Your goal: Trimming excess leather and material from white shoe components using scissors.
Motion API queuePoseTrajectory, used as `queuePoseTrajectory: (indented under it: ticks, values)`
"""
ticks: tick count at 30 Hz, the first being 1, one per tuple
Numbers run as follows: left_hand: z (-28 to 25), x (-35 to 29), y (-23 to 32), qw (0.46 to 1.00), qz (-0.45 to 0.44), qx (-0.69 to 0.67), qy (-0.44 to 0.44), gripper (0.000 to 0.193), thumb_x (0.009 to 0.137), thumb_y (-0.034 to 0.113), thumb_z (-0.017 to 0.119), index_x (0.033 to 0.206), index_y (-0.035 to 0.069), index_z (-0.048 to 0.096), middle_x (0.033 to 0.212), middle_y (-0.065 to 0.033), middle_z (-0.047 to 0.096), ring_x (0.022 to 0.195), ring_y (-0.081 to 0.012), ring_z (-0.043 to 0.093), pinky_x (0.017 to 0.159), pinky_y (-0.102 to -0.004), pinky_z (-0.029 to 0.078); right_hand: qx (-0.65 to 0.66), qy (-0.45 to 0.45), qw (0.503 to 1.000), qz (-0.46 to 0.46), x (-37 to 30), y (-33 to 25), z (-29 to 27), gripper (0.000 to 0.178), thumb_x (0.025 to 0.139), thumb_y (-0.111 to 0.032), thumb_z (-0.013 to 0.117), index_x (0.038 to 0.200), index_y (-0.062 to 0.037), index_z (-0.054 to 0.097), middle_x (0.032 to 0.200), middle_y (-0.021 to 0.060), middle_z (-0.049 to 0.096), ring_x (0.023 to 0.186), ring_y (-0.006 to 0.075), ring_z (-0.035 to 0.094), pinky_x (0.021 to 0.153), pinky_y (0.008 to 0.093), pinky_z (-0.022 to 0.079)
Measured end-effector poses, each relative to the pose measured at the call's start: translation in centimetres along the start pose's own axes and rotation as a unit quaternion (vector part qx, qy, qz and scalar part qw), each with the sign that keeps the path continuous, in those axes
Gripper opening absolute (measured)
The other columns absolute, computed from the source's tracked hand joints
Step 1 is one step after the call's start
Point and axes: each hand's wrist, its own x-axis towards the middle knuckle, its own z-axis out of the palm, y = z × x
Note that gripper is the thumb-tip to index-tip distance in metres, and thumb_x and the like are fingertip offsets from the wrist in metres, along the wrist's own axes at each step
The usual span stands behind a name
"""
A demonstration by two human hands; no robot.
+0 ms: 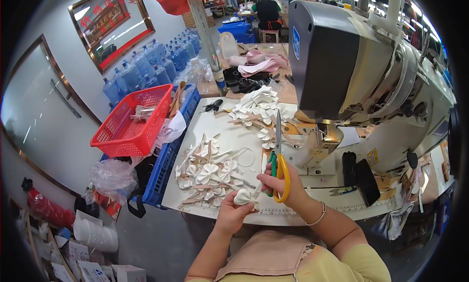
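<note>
My left hand (pixel 231 214) pinches a white petalled flower piece (pixel 243 197) just over the front edge of the table. Closed round a pair of scissors (pixel 279 140) with one yellow and one green handle loop, my right hand (pixel 289 185) keeps the blades pointing up and away from me. Its fingertips also touch the strip that rises from the flower piece. Left of the scissors lies a heap of similar white flowers with strips (pixel 207 172). Farther back, a second pile of white pieces (pixel 256 106) sits by the sewing machine (pixel 325 57).
A blue crate (pixel 157 177) stands at the table's left side, with a red basket (pixel 129 145) on top. Black snips (pixel 213 105) lie on the white tabletop (pixel 195 123). Right of the machine's base are a black phone (pixel 368 182) and a blue pen (pixel 343 190).
</note>
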Motion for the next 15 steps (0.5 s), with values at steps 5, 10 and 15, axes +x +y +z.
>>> queuePoseTrajectory:
  ticks: [5,10,15]
  values:
    - [-1.4,0.6,-2.6,0.996,0.087,-0.031,-0.022,0.027,0.079,-0.005,0.065,0.104,0.004,0.057,0.106,-0.0074,0.060,0.095,-0.0164,0.060,0.084,-0.0318,0.050,0.029,-0.012,0.998,0.052,0.4,2.2,0.5,0.037,0.076,-0.010,0.072,0.099,-0.0010,0.044,0.076,0.0031,0.053,0.060,0.0110,0.057,0.049,0.0221,0.044]
    - [0.2,1.4,-1.1,0.982,0.186,0.010,0.000,0.029,0.081,0.004,0.067,0.106,0.005,0.053,0.108,-0.0126,0.060,0.098,-0.0260,0.061,0.087,-0.0386,0.049,0.066,-0.043,0.993,0.087,-0.7,3.8,0.8,0.032,0.077,-0.014,0.072,0.096,-0.0017,0.050,0.074,0.0036,0.055,0.055,0.0104,0.054,0.046,0.0232,0.042]
    - [-0.6,1.2,0.5,0.985,0.154,-0.070,-0.026,0.028,0.083,0.003,0.063,0.108,0.005,0.050,0.103,-0.0072,0.058,0.097,-0.0272,0.062,0.084,-0.0406,0.051,-0.142,-0.078,0.984,0.079,-2.5,3.0,-3.8,0.042,0.073,-0.018,0.078,0.106,0.0006,0.059,0.074,0.0007,0.059,0.060,0.0047,0.051,0.051,0.0214,0.045]
